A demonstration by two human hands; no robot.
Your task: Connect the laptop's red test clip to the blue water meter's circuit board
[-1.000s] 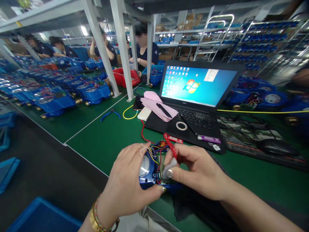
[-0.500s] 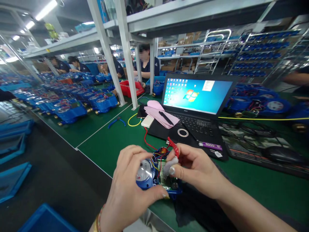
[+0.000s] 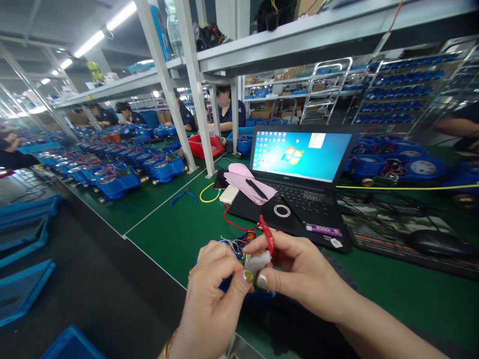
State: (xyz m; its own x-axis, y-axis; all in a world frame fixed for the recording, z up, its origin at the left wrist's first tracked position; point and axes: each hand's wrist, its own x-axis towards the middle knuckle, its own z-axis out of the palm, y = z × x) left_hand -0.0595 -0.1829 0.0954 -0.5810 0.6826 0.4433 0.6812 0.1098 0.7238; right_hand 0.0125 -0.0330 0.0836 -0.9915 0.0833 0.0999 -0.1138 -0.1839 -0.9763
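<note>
Both hands meet just above the near edge of the green desk (image 3: 175, 234), and the small white plastic piece (image 3: 258, 261) sits exactly between them. The right hand (image 3: 299, 271) pinches it from the right with thumb and forefinger closed on it, while the left hand (image 3: 215, 284) comes in from the left with its thumb tip pressed against the same piece, so neither hand is nearer: both touch it. A red clip on a red wire (image 3: 267, 238) stands up along the right forefinger, its long axis running nearly upright and tilted a little away from the person, directly above the white piece.

Under and behind the fingers lies the blue round-bodied water meter with loose coloured wires (image 3: 241, 245); most of it is hidden by the hands, so I cannot tell whether the left palm carries it or it rests on the desk. The wire bundle pokes out on the far side of the left hand's knuckles.

Farther back an open black laptop with a lit screen (image 3: 299, 159) stands, a folded pink cloth (image 3: 245, 182) on its left corner. Blue-handled pliers (image 3: 183, 195) lie well apart to the left.
</note>
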